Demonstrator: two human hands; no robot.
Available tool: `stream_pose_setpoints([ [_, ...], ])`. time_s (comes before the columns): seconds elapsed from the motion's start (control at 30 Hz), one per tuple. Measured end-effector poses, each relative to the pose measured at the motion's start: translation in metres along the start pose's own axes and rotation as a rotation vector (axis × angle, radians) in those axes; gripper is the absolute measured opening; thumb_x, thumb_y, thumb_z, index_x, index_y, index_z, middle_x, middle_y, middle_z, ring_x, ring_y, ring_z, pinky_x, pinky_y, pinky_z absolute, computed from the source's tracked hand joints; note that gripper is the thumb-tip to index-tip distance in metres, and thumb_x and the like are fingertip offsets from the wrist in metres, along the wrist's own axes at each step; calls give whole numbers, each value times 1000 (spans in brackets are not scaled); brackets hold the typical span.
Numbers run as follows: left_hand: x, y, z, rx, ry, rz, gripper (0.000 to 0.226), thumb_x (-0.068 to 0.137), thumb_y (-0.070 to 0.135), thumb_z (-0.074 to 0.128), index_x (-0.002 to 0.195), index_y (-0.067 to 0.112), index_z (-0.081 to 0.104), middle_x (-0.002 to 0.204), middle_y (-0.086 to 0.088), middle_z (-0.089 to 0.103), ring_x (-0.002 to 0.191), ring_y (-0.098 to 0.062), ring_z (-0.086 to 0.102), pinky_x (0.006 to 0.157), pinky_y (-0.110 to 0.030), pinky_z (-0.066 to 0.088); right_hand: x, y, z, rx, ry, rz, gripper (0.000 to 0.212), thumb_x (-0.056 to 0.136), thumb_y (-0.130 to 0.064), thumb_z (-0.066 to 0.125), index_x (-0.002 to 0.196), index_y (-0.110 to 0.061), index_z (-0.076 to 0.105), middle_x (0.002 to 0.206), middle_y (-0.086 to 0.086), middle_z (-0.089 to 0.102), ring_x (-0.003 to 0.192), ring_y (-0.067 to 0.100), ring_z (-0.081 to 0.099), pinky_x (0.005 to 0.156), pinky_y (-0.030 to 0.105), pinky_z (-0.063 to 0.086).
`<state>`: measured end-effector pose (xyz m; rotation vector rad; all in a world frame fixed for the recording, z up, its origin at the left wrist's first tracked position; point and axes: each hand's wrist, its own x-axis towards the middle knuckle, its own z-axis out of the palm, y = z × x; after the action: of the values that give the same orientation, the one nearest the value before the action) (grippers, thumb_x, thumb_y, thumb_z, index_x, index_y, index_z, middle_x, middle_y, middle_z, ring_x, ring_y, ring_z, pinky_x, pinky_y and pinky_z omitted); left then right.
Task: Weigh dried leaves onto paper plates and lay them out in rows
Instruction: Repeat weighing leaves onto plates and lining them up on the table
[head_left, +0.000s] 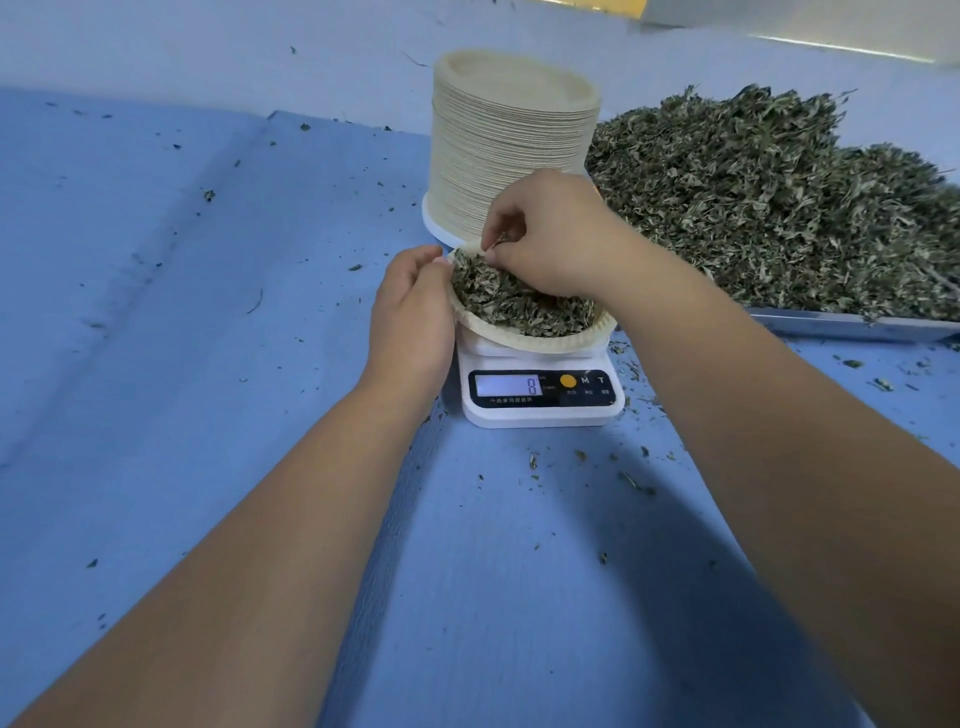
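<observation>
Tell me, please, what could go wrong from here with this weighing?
The left hand holds the rim of the paper plate on the scale, so its pressure may skew the reading. The right hand pinches dried leaves near the far rim; bits could fall outside, like the crumbs already on the blue cloth.

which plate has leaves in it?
The single plate on the scale, its rim held by the left hand: it is full of leaves. The stack behind shows a bare top plate.
</observation>
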<state>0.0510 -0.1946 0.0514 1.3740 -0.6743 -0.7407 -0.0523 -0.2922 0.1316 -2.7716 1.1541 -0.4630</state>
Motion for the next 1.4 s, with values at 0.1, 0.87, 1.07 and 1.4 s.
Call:
stream_pose_setpoints([
  [0.1,0,1,0,-6,-1,-5,33,78,40,50,106,32,66,110,10,68,110,-11,64,107,-45,50,-5,9,-10,85,77,45,4,88,-22,75,90,-23,78,70,-18,55,66,0,50,59,17,38],
  [0.87,7,-13,3,156,-19,136,37,103,28,45,135,26,63,113,27,61,108,11,55,90,-15,40,-70,129,-16,60,305,538,30,99,-18,63,129,-18,69,123,5,70,108,25,65,99,36,52],
  [1.07,7,-12,3,154,-28,124,41,103,29,46,140,23,62,126,17,59,124,-2,53,108,-26,38,-59,92,-24,54,341,346,29,96,-12,61,121,-20,73,119,-2,72,105,16,66,98,30,51],
  [1.4,2,-6,1,67,-57,136,33,97,33,40,96,32,73,90,27,72,91,11,64,87,-29,48,-11,-11,-21,-184,-214,62,52,84,-65,65,112,-21,74,110,-1,71,104,21,63,93,38,54],
])
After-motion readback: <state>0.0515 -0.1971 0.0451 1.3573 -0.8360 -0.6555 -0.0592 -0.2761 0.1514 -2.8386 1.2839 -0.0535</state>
